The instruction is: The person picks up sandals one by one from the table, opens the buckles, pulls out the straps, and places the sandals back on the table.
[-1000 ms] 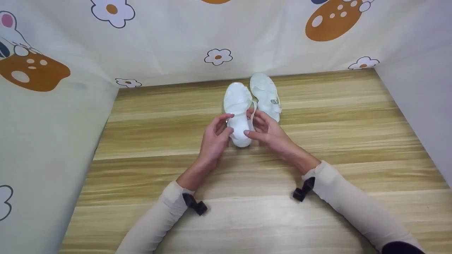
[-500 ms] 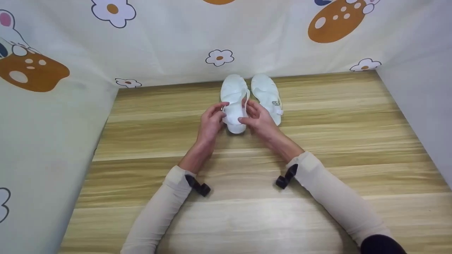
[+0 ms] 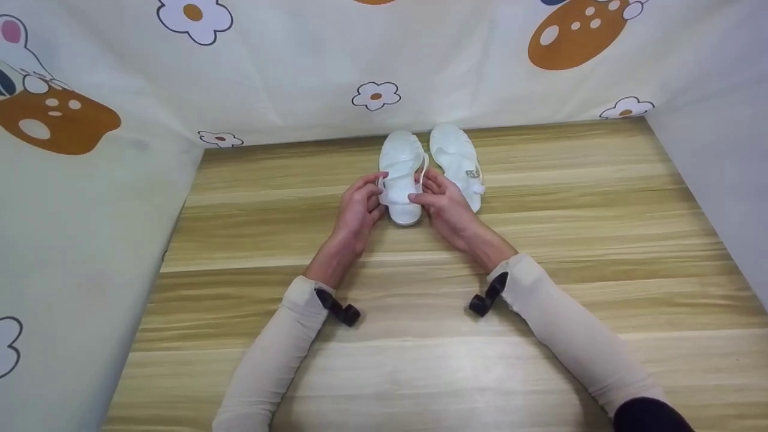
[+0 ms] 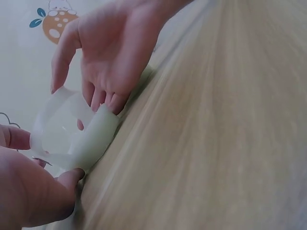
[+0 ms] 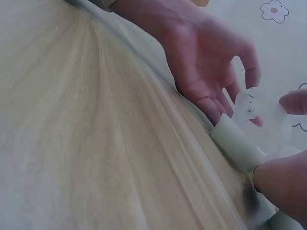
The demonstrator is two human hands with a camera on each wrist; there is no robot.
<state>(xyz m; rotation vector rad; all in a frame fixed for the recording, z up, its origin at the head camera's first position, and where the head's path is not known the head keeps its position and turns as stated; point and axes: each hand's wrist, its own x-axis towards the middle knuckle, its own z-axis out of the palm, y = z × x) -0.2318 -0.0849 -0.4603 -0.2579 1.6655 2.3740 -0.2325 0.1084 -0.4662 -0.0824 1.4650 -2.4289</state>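
Note:
In the head view a white sandal (image 3: 401,153) points toe-first toward the back wall, its heel nearest me. My left hand (image 3: 359,207) grips its left side, with fingertips at the ankle strap. On the other side my right hand (image 3: 450,210) pinches the sandal near the strap, thumb on top. A second white sandal (image 3: 454,147), with a buckle on its right side, lies just right of the first. The left wrist view shows the heel (image 4: 96,136) and the raised translucent strap (image 4: 50,115) between both hands. Some fingers are hidden behind the sandal.
Wood-grain flooring (image 3: 408,372) spreads below the hands. A pale cloth wall (image 3: 288,78) with flower and strawberry-like prints rises right behind the toes. Pale side walls (image 3: 708,138) bound the space. Black wrist cameras (image 3: 339,307) jut inward from both sleeves.
The held sandal has moved away from me toward the back wall, level with the other one. Both hands went with it, the right forearm also shifting left. The second sandal stays put.

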